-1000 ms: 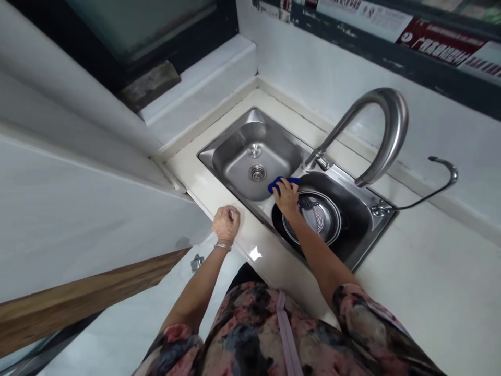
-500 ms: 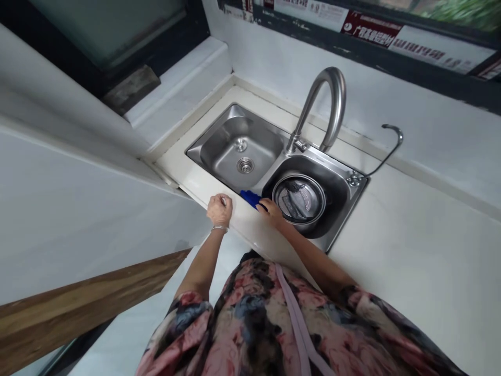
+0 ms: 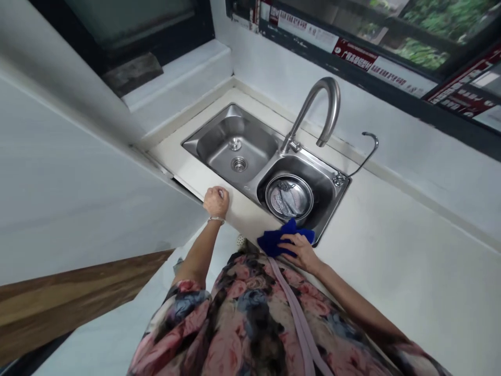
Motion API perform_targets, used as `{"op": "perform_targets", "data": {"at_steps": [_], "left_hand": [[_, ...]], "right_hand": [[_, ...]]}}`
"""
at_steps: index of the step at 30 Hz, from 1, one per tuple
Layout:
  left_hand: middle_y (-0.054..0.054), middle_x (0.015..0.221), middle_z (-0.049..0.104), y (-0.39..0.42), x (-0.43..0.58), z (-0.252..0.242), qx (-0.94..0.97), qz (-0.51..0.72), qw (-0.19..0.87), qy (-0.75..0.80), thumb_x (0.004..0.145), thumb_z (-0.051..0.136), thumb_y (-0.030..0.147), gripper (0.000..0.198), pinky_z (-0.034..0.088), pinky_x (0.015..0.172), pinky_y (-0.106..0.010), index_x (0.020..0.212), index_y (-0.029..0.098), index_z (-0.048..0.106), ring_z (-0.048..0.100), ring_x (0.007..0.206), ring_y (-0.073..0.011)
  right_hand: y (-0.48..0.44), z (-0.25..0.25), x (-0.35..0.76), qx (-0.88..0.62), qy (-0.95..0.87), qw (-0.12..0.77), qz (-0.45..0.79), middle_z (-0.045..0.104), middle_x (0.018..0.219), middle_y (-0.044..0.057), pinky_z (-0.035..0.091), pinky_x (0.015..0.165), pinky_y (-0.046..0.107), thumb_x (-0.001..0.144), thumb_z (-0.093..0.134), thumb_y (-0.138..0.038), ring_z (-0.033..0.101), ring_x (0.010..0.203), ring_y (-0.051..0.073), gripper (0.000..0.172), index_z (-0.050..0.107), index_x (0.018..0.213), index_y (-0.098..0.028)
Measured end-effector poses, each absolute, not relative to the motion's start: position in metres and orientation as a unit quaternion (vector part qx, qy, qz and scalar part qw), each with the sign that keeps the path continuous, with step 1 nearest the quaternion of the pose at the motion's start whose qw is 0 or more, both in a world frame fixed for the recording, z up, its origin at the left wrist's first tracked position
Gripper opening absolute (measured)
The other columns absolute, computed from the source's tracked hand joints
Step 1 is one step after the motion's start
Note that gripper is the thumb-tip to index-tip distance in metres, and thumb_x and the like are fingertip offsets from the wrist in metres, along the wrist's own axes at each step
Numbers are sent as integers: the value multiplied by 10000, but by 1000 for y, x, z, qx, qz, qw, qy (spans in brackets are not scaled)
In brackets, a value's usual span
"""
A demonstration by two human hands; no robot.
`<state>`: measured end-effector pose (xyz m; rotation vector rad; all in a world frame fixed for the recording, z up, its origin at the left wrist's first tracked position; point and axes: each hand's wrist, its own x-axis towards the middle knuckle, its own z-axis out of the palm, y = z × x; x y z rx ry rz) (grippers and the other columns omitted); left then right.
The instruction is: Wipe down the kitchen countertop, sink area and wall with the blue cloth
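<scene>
My right hand point(image 3: 300, 253) presses on a crumpled blue cloth point(image 3: 274, 242), its fingers bent over the fabric. The cloth lies on the front strip of the counter, by the near edge of the right sink basin point(image 3: 324, 213). In that basin sits a round metal colander point(image 3: 270, 195) with a shiny grey thing inside. My left hand point(image 3: 216, 202), a bracelet at its wrist, rests as a fist on the counter's front edge, left of the cloth. A pale spot shows between its curled fingers, but I cannot make out whether it holds anything.
The left sink basin point(image 3: 256, 151) has a drain and a small shiny metal piece in it. A curved faucet point(image 3: 334, 99) rises behind the basins. A thin bent metal spout point(image 3: 370, 156) stands at the right corner. The pale counter point(image 3: 407, 256) stretches to the right.
My right hand has slid the blue cloth right and toward me along the counter's front strip, and more of the cloth shows. My left fist stays at the counter edge.
</scene>
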<state>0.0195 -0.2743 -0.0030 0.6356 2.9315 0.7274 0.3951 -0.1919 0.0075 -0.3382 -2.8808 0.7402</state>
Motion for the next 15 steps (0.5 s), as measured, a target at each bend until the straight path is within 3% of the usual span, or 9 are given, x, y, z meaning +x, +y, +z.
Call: {"op": "perform_targets", "data": {"at_steps": [6,15], "left_hand": [[-95,986,668,-277,19,-5,214,264,46,939,974,514,319,233,376,758,-342,993,211,720,599,944,-242],[-99,1001,680,-278,18,-5,211,290,62,932,987,511,301,225,392,772,-327,989,197,711,605,958,-229]], "right_hand": [[-201,4,295,-108,-976,18,188,630,1395,68,386,827,382,1040,590,-451,542,1022,231,334,717,1326,-334],[-191,5,174,-155,-967,7,204,581,1441,90,469,959,429,1051,540,-428,538,1152,291,376,695,1362,-285]]}}
